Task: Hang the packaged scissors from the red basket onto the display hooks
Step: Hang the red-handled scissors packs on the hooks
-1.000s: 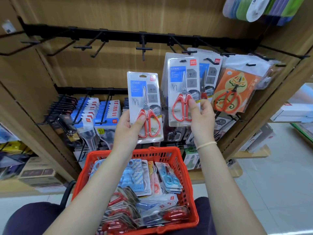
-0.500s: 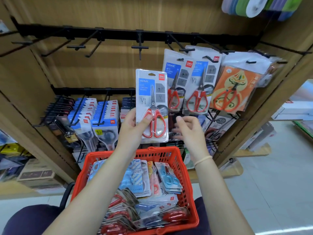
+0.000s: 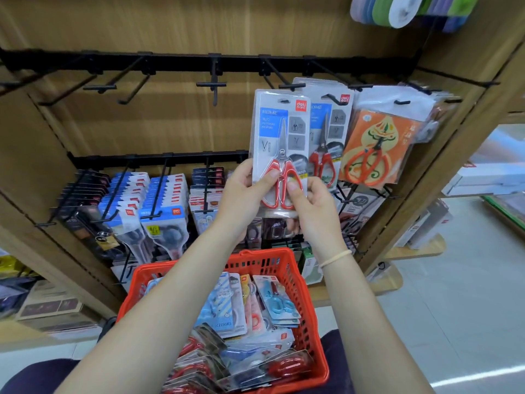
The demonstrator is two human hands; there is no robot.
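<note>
Since half a second ago the right hand [image 3: 311, 204] has come in to join the left hand [image 3: 244, 194] on the scissors pack [image 3: 279, 153], now lifted up and rightward to centre frame. Both grips pinch its lower edges, thumbs pressed over the red handles, its hang hole just under a black display hook [image 3: 291, 86]. The red basket [image 3: 305, 294] sits at bottom centre, full of more packs.
</note>
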